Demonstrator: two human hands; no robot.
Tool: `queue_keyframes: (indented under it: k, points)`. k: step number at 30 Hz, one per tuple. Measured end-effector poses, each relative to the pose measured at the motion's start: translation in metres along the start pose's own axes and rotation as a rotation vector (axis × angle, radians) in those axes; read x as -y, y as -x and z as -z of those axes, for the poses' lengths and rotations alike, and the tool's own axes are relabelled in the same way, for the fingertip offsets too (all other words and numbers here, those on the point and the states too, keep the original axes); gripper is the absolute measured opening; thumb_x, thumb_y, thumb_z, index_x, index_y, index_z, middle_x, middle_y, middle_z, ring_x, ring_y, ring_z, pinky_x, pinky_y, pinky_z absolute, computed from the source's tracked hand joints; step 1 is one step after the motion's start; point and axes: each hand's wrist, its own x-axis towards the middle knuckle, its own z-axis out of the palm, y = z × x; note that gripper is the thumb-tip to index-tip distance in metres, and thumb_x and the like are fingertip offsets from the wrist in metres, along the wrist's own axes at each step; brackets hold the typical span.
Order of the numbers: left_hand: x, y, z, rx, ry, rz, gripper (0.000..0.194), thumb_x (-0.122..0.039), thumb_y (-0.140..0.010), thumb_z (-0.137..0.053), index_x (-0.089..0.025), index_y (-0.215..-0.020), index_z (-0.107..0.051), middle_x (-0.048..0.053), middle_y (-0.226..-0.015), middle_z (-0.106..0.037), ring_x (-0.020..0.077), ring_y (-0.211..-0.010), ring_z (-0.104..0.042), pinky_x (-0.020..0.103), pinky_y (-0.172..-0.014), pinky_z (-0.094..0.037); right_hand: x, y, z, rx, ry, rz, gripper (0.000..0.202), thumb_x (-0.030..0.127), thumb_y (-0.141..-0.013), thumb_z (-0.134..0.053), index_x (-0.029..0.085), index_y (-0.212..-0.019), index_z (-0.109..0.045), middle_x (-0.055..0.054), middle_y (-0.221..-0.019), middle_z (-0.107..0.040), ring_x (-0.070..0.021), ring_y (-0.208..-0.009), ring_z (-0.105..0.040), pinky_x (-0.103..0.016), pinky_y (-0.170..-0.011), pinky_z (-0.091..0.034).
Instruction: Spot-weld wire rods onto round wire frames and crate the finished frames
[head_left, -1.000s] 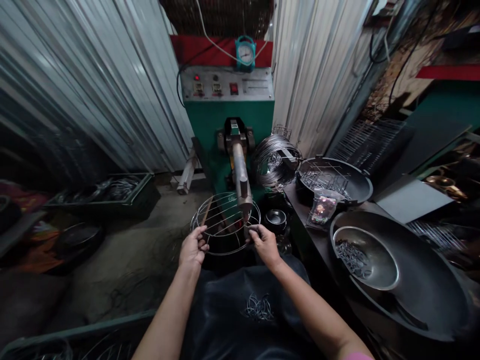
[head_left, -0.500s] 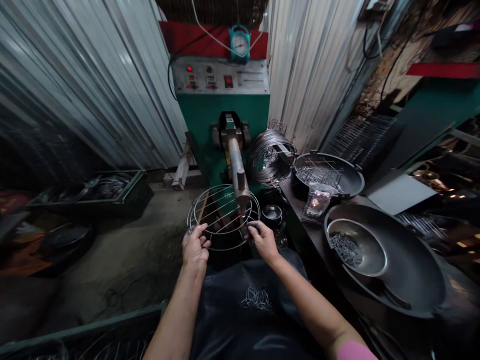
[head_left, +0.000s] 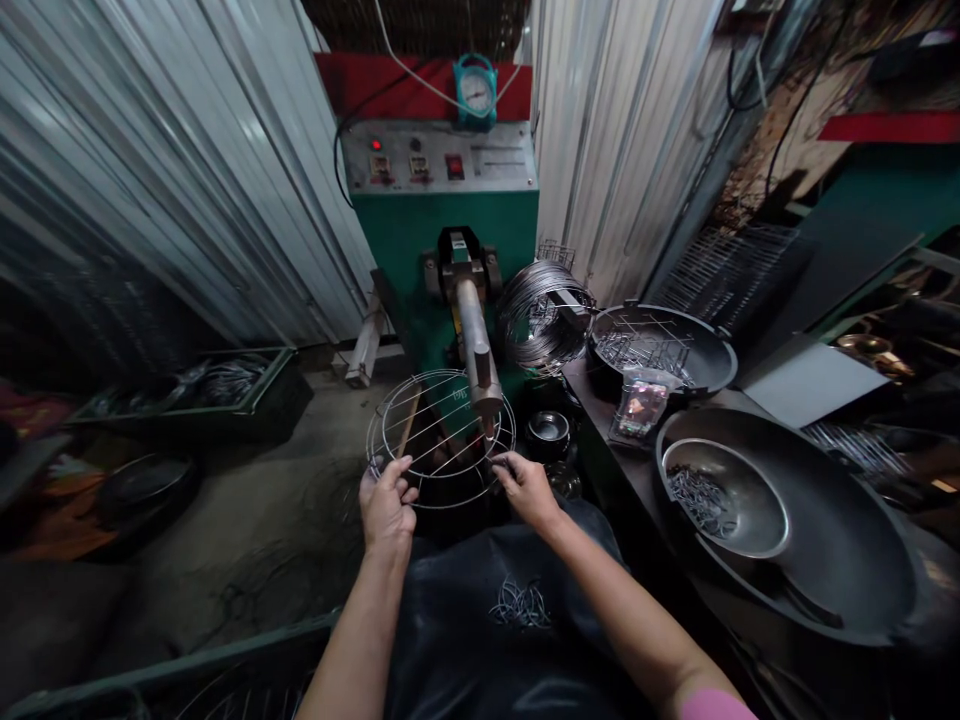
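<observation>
A round wire rack [head_left: 429,475] of two rings with parallel bars lies under the metal electrode arm [head_left: 475,340] of a green machine [head_left: 442,212]. My left hand [head_left: 390,500] grips the rack's left rim between thumb and fingers. At the rack's right edge, just beside the electrode tip, my right hand [head_left: 525,488] is closed in a pinch; what its fingertips hold is too small and dark to make out. Small curved wire pieces [head_left: 520,604] rest on the dark apron [head_left: 465,660] over my lap.
To the right, a steel bowl [head_left: 765,510] of small wire pieces sits in a large black pan [head_left: 847,560]. Behind are another pan [head_left: 716,360] and a wire coil [head_left: 544,318]. Green bins stand left [head_left: 262,405] and at the lower left.
The rack has shifted slightly left and tilts a little differently, my left hand moving with it. My right hand stays pinched near the electrode tip. The camera view has shifted slightly.
</observation>
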Motion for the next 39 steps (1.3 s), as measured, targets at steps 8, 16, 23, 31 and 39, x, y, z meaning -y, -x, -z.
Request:
queue_keyframes:
  k: [8, 16, 23, 31, 39]
  points:
    - [0.005, -0.003, 0.000, -0.007, 0.032, 0.035, 0.038, -0.019, -0.045, -0.071, -0.018, -0.065, -0.039, -0.011, -0.055, -0.033, 0.0007, -0.039, -0.023, 0.018, -0.036, -0.017, -0.001, 0.001, 0.004, 0.050, 0.002, 0.015, 0.019, 0.026, -0.081, -0.047, 0.018, -0.088, -0.063, 0.001, -0.058, -0.063, -0.0135, -0.054, -0.060, -0.022, -0.056, -0.044]
    - [0.005, -0.001, -0.005, -0.031, 0.017, 0.022, 0.038, -0.020, -0.044, -0.072, -0.018, -0.067, -0.041, -0.010, -0.057, -0.037, 0.0015, -0.041, -0.027, 0.017, -0.036, -0.018, -0.004, -0.002, -0.002, -0.058, -0.107, -0.039, 0.019, 0.029, -0.082, -0.048, 0.018, -0.089, -0.061, 0.001, -0.061, -0.063, -0.0131, -0.051, -0.061, -0.021, -0.053, -0.045]
    - [0.007, -0.002, -0.011, -0.037, 0.011, 0.030, 0.039, -0.022, -0.044, -0.071, -0.018, -0.068, -0.041, -0.010, -0.057, -0.038, 0.0007, -0.039, -0.024, 0.017, -0.036, -0.018, -0.007, -0.006, -0.002, -0.124, -0.030, 0.006, 0.020, 0.029, -0.083, -0.046, 0.018, -0.089, -0.062, -0.001, -0.066, -0.064, -0.0123, -0.052, -0.059, -0.021, -0.053, -0.045]
    - [0.011, -0.009, -0.017, -0.065, 0.044, 0.085, 0.038, -0.023, -0.041, -0.073, -0.017, -0.063, -0.042, -0.010, -0.054, -0.034, 0.0011, -0.040, -0.023, 0.018, -0.036, -0.017, -0.008, -0.019, 0.000, -0.121, 0.092, 0.053, 0.020, 0.026, -0.083, -0.045, 0.018, -0.090, -0.062, -0.003, -0.072, -0.065, -0.0139, -0.059, -0.060, -0.022, -0.056, -0.045]
    - [0.010, -0.004, -0.018, -0.149, 0.011, 0.099, 0.040, -0.024, -0.038, -0.073, -0.018, -0.061, -0.041, -0.010, -0.052, -0.036, 0.0014, -0.039, -0.023, 0.019, -0.035, -0.018, -0.005, -0.009, 0.014, -0.158, -0.206, -0.143, 0.023, 0.035, -0.080, -0.047, 0.018, -0.090, -0.060, -0.002, -0.071, -0.062, -0.0116, -0.051, -0.056, -0.021, -0.047, -0.041]
